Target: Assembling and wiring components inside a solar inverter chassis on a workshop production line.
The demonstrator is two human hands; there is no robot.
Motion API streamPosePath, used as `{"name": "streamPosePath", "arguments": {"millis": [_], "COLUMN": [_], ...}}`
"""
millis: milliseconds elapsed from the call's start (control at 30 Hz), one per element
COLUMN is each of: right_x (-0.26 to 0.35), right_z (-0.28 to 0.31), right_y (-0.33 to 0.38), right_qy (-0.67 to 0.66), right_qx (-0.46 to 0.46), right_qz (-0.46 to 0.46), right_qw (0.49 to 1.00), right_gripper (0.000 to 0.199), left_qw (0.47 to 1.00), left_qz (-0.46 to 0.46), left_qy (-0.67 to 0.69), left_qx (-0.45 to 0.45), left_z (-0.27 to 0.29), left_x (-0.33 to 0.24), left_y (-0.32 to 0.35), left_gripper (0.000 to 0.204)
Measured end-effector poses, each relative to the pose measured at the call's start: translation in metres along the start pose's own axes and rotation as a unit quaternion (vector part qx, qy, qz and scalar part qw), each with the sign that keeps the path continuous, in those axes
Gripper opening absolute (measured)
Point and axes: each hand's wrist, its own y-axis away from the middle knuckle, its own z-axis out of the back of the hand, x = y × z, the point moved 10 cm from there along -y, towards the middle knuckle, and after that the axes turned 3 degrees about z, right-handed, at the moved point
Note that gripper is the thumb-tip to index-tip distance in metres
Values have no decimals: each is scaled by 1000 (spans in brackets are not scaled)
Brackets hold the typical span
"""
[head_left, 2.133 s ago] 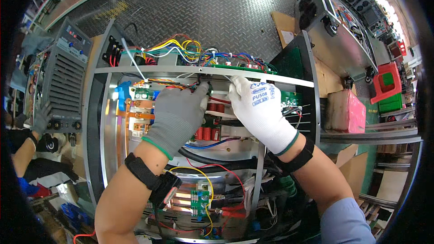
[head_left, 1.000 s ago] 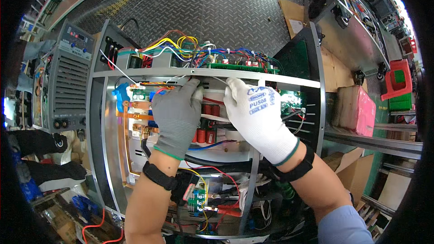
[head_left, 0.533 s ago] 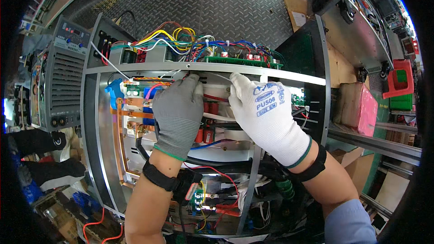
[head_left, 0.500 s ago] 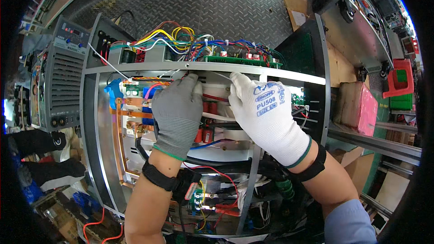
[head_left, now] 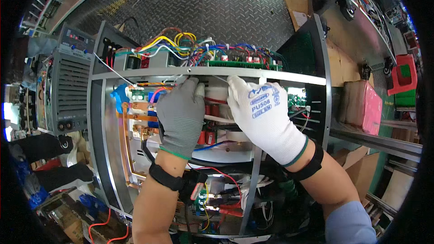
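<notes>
A grey machine stands at far left. In the open chassis, the grey-gloved left hand and white-gloved right hand reach beneath the crossbar near red capacitors; fingers hidden, grip unclear. A pink block lies at right.

Matt grey knit glove on the left hand; white knit glove on the right hand; brushed metal frame; rough steel tread-plate floor; glossy plastic-coated wires.
</notes>
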Motion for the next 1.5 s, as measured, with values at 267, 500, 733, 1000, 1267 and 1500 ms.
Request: {"name": "streamPosePath", "arguments": {"millis": [267,500,733,1000,1267,1500], "right_x": [4,3,1,-7,-8,-11], "right_z": [4,-9,6,-9,8,-5], "right_y": [4,4,-1,-4,-1,-14], "right_qy": [-3,19,-16,29,-57,-14], "right_qx": [-80,-108,-84,-22,-79,58], "right_qz": [48,32,19,48,42,-37], "right_qw": [996,993,996,998,994,998], "right_gripper": [14,13,11,13,13,26], "left_qw": [999,1000,997,998,998,999], "left_qz": [-17,5,10,5,-7,20], "left_qy": [14,-10,68,56,45,17], "left_qx": [-36,-10,-36,-31,-41,-29], "left_z": [3,0,2,3,2,-4], "left_x": [-4,-8,0,-5,-3,-2], "left_y": [3,2,5,4,5,5], "left_gripper": [23,23,23,21,21,24]}}
